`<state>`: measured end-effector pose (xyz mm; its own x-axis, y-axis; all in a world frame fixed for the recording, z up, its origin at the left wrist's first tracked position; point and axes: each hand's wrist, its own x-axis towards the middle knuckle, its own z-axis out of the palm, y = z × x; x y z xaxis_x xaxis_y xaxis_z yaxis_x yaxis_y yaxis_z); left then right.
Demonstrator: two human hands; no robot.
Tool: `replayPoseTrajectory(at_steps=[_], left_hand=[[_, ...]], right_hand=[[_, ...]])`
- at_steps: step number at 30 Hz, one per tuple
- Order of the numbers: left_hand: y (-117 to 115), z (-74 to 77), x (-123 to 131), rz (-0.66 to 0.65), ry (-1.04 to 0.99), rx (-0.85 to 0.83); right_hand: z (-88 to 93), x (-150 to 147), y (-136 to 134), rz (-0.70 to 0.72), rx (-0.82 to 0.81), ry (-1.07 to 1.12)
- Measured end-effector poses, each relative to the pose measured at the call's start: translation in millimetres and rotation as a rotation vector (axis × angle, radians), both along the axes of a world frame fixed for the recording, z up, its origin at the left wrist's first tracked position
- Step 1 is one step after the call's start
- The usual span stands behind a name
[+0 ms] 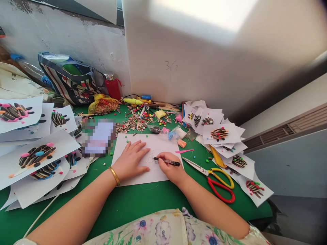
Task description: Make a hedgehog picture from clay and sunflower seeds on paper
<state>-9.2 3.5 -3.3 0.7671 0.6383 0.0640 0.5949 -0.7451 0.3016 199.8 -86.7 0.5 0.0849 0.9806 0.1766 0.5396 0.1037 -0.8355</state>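
A white sheet of paper lies on the green table in front of me. My left hand rests flat on the sheet with fingers spread, a gold bangle on the wrist. My right hand is closed around a dark pen, its tip on a faint drawn outline on the paper. Red-and-yellow scissors lie just right of my right hand.
Stacks of finished hedgehog pictures made with seeds cover the left side, with more finished pictures at the right. Loose sunflower seeds, small clay bits, a striped bag and a red flask sit by the wall.
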Motion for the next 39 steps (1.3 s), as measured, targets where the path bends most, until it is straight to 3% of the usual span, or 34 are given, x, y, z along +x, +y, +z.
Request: replayPoseTrajectory(at_steps=[39], left_hand=[[0.0, 2.4, 0.7, 0.005, -0.019, -0.025]], right_hand=[[-0.2, 5.7, 3.3, -0.080, -0.011, 0.008]])
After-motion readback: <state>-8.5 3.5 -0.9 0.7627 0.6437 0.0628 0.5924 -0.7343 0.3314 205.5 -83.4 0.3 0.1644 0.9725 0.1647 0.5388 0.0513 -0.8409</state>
